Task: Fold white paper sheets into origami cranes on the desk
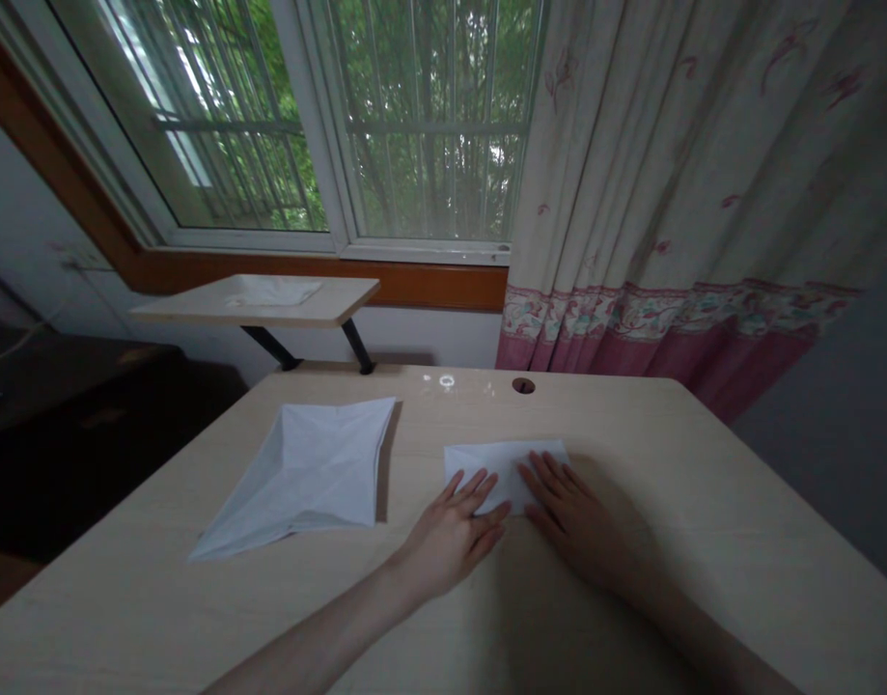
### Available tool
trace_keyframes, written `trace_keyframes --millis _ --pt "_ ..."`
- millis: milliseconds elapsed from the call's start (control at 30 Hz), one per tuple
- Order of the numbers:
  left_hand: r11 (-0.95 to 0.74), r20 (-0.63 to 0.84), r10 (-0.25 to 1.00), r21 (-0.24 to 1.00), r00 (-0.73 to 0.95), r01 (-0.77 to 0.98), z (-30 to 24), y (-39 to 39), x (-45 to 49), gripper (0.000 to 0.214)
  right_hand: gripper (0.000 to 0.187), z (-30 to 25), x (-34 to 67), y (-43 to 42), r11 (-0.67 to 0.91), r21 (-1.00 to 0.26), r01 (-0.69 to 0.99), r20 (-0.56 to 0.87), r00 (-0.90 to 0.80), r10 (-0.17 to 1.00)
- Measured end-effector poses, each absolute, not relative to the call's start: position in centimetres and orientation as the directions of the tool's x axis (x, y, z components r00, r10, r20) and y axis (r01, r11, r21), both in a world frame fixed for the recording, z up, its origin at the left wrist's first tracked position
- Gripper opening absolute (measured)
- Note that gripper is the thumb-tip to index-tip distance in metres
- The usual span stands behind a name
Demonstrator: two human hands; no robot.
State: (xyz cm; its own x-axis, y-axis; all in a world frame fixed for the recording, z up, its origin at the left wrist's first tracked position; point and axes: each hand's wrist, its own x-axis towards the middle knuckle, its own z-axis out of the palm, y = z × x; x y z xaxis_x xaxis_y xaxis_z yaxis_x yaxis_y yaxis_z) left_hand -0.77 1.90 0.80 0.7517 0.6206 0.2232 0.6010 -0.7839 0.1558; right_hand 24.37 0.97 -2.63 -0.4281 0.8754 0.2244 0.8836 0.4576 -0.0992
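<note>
My left hand and my right hand lie flat, fingers spread, on a small folded white paper. They cover its lower part, and their fingertips point towards each other. To the left of my left hand, apart from both hands, lies a larger sheet of white paper. It is creased into a pointed, kite-like shape with raised folds. Both papers rest on a pale wood-grain desk.
A round cable hole sits near the desk's far edge. Beyond stands a small pale shelf on dark legs, below a barred window. A pink-hemmed curtain hangs right; dark furniture stands left.
</note>
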Motion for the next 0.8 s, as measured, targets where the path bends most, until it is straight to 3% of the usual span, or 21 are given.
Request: trace_keyframes --millis 333,633,800 --pt "-0.796 0.266 0.604 0.148 0.751 0.587 -0.1 1.3 -1.2 0.041 0.049 -4.7 26.2 1.7 0.356 -0.079 0.931 0.283 -0.321 0.904" --pt "-0.731 0.297 0.669 0.094 0.682 0.676 -1.9 1.3 -1.2 0.057 0.082 -6.1 27.2 1.4 0.310 0.003 0.951 0.387 -0.287 0.876" --pt "-0.673 0.339 0.703 0.037 0.625 0.738 -2.3 1.2 -1.1 0.068 0.087 -6.3 27.2 1.1 0.276 0.029 0.961 0.437 -0.261 0.861"
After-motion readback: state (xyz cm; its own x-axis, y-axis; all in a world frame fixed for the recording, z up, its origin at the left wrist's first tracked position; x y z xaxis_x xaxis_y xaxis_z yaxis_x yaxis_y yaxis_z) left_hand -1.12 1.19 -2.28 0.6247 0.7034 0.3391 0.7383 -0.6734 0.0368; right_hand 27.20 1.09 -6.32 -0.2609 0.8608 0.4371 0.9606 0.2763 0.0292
